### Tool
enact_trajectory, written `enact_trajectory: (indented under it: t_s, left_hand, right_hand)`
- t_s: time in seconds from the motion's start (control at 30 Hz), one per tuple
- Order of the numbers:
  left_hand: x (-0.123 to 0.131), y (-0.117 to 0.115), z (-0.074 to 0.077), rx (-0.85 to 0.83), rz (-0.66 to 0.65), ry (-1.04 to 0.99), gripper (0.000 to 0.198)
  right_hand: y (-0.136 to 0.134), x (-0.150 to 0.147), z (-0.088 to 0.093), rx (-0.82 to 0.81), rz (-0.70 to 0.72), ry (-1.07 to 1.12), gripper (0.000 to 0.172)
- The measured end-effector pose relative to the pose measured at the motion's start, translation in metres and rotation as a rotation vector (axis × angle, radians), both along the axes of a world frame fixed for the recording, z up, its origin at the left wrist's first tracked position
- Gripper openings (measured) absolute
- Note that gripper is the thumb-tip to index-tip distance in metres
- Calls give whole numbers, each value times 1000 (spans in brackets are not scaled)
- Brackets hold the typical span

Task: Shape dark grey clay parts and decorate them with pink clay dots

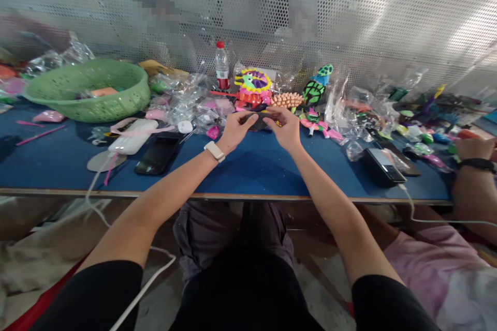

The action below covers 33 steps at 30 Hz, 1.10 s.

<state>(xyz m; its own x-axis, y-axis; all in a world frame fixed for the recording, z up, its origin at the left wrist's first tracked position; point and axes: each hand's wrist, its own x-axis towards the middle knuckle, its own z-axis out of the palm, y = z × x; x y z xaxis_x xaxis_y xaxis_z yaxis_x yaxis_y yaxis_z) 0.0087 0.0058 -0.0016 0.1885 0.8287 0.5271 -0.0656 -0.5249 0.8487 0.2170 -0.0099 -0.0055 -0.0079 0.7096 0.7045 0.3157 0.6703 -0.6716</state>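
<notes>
Both my hands meet over the blue table (252, 165), pinching a small dark flat piece (258, 121) between them. My left hand (236, 130), with a white watch on its wrist, grips the piece's left side with curled fingers. My right hand (285, 128) holds the right side, its fingers closed round it. Just behind the piece stand colourful clay figures: a yellow-and-purple round one (252, 84), an orange spiky one (288, 99) and a green turtle-like one (316, 88). A pink figure (316, 123) lies just right of my right hand.
A green basket (89, 90) sits far left. A black phone (157, 154), a white case (132, 137) and a water bottle (222, 66) lie left and behind. Plastic bags cover the back. Another person's arm (471, 165) rests at right beside a black device (382, 165).
</notes>
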Motion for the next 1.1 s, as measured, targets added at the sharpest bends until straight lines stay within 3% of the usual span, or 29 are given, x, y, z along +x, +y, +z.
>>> enact_trajectory:
  t_s: [0.3,0.43,0.63,0.8,1.1]
  left_hand:
    - [1,2,-2,6,36,-28,80]
    - [1,2,-3,-14,26,-34,80]
    - [1,3,-2,-7,29,-60,77]
    - [1,4,-5,-31,16,-69,81]
    - [-2,7,-6,3,40,-34,68]
  right_hand:
    - [8,2,0,-111,72,187,60]
    - [9,3,-1,-107,70,234,60]
    - [7,-3,-1,-201,182,226,66]
    - [7,-4,-1,-243,139,281,65]
    - [10,-5,-6,-265,217,257,63]
